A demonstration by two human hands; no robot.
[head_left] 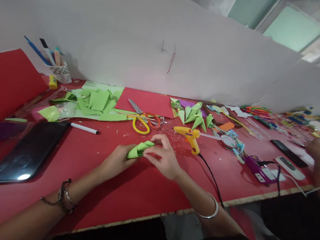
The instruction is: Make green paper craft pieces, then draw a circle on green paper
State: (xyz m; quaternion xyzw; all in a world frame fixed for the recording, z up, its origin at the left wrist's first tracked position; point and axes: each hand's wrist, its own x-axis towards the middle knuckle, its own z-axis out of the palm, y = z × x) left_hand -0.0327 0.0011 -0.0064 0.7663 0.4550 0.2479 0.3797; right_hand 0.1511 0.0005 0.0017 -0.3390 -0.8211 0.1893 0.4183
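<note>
Between my two hands is a piece of green paper (pixel 135 151), curled into a loose roll above the red table. My left hand (pixel 119 157) grips its left end, the thumb and part of the fingers hidden from view. At the roll's right end, my right hand (pixel 163 157) pinches the edge between thumb and fingers. Just behind the hands lie scissors with yellow handles (pixel 140 125) and another pair with orange handles (pixel 153 122). A yellow glue gun (pixel 188 136) rests to the right, a glue stick in its back.
Green paper pieces (pixel 98 101) pile up at the back left, and folded green paper cones (pixel 194 115) at the back right. A dark tablet (pixel 28 150), a marker (pixel 84 128) and a pen cup (pixel 61 73) stand left. A purple power strip (pixel 259 171) and another person's hand (pixel 318 151) are right.
</note>
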